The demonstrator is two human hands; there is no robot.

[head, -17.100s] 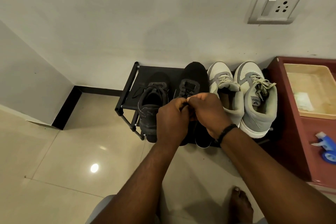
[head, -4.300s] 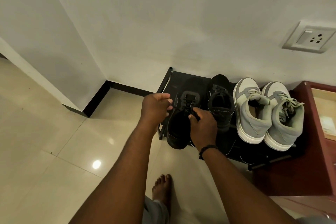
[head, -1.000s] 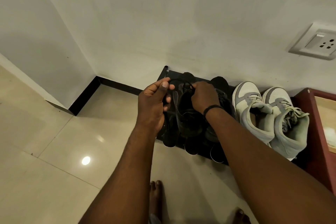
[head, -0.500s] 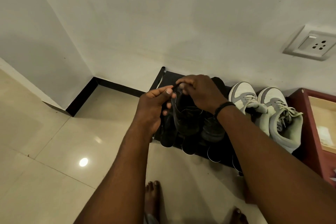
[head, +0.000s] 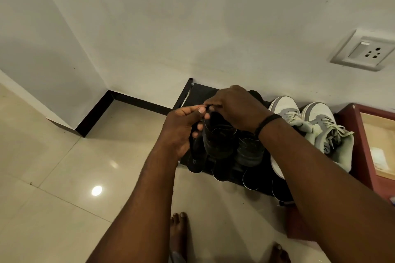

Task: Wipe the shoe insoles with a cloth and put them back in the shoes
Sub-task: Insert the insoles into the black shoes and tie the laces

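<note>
A black shoe [head: 218,141] stands at the left of the black shoe rack [head: 196,92], heel towards me. My left hand [head: 181,128] pinches a thin dark part at the shoe's top edge between thumb and forefinger. My right hand [head: 235,107], with a black band on its wrist, curls over the shoe's front from above and its fingertips meet the left hand's. What the right fingers hold is hidden. A second black shoe [head: 250,151] stands just to the right. No cloth or loose insole is in view.
Two grey-and-white sneakers [head: 284,111] [head: 324,132] fill the rack's right side. Dark footwear [head: 222,172] sits on the lower shelf. A red cabinet [head: 350,147] adjoins the rack at right. A wall socket [head: 365,53] is above. My bare feet [head: 179,235] stand on glossy tiles.
Over the last second my right hand moved left across the black shoe's top until its fingertips met my left hand's. The left hand stayed beside the shoe.
</note>
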